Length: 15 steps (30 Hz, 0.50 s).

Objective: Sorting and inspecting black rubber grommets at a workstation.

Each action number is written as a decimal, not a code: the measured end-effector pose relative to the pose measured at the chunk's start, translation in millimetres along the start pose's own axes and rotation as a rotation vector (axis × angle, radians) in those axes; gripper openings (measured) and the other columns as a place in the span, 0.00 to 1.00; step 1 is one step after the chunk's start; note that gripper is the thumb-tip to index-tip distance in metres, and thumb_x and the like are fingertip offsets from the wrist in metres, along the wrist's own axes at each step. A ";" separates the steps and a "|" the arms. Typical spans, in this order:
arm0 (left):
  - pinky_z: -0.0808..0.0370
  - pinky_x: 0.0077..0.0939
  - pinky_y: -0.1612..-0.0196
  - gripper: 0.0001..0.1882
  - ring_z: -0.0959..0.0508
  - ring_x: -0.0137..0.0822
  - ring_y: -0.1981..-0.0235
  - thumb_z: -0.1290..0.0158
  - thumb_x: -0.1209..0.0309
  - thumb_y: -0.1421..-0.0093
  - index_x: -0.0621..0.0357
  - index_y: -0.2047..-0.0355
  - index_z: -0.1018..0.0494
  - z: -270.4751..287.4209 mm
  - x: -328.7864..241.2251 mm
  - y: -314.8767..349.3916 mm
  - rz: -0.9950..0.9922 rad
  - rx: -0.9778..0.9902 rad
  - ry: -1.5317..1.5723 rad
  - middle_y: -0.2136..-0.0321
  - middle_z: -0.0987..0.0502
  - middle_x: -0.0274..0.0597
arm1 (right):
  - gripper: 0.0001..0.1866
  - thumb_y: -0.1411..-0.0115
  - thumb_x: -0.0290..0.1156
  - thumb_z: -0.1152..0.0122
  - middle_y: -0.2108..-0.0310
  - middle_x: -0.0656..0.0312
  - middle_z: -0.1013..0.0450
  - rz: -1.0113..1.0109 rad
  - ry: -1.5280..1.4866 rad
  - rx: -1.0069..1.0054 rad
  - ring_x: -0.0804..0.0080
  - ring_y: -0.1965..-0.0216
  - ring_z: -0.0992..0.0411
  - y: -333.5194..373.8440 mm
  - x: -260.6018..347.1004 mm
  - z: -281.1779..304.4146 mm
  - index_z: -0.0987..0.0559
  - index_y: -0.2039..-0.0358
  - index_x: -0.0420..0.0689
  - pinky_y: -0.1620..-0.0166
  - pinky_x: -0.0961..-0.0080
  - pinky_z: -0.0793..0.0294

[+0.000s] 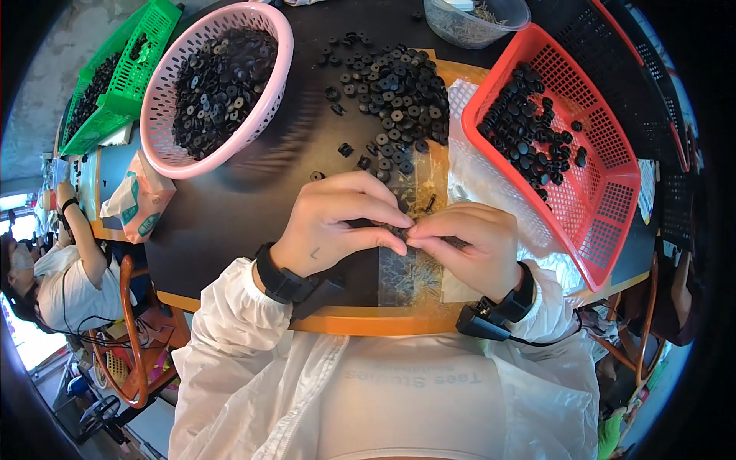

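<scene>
My left hand (pixel 337 222) and my right hand (pixel 468 241) meet fingertip to fingertip over the dark table (pixel 230 215), pinching a small black part (pixel 404 228) between them. Under the hands lies a clear plastic bag of small metal pieces (pixel 410 276). A loose heap of black round washers (pixel 395 84) is spread on the table just beyond my fingers. Both wrists wear black bands, and white sleeves cover my forearms.
A pink round basket (pixel 264 107) of black washers stands at the back left, a green basket (pixel 126 84) beyond it. A red basket (pixel 606 192) with black parts sits at the right. A clear tub (pixel 460 27) is at the back. Another person (pixel 61 276) sits at left.
</scene>
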<state>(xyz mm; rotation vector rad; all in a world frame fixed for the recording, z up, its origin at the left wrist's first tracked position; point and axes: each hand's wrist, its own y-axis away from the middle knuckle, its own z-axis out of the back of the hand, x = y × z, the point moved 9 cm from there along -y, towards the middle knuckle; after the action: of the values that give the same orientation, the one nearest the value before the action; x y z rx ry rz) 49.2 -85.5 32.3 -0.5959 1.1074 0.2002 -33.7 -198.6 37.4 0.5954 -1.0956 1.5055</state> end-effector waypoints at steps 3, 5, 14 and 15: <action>0.26 0.23 0.69 0.17 0.21 0.32 0.71 0.29 0.72 0.60 0.61 0.67 0.18 -3.9 0.5 1.4 0.018 -0.020 -0.025 0.70 0.20 0.41 | 0.06 0.51 0.26 0.30 0.75 0.62 0.21 0.015 0.013 0.001 0.66 0.74 0.23 0.6 2.0 0.5 0.17 0.70 0.45 0.69 0.73 0.26; 0.26 0.20 0.70 0.17 0.21 0.29 0.74 0.29 0.74 0.59 0.61 0.66 0.20 -2.9 2.6 1.8 0.151 -0.053 -0.008 0.69 0.19 0.40 | 0.07 0.54 0.26 0.29 0.73 0.63 0.21 0.012 0.034 0.000 0.66 0.71 0.23 1.5 -0.4 0.6 0.17 0.71 0.46 0.66 0.72 0.26; 0.23 0.24 0.56 0.25 0.19 0.31 0.62 0.38 0.82 0.47 0.66 0.49 0.32 -19.7 22.6 17.9 0.454 -0.051 0.572 0.64 0.19 0.46 | 0.13 0.55 0.28 0.28 0.63 0.64 0.22 0.189 0.063 -0.005 0.65 0.62 0.25 -2.6 18.7 3.7 0.16 0.66 0.47 0.59 0.72 0.26; 0.23 0.24 0.56 0.25 0.19 0.31 0.62 0.38 0.82 0.46 0.65 0.48 0.32 -23.3 22.8 18.3 0.512 -0.023 0.629 0.63 0.19 0.46 | 0.14 0.54 0.27 0.28 0.63 0.63 0.21 0.174 0.046 0.016 0.64 0.61 0.25 -2.2 16.1 1.2 0.17 0.65 0.47 0.58 0.71 0.25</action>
<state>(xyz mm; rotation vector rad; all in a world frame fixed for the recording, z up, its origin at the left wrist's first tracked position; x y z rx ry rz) 33.1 -86.2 -1.5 -0.3885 1.8648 0.4889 -35.8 -192.0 52.2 0.4842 -1.1239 1.6713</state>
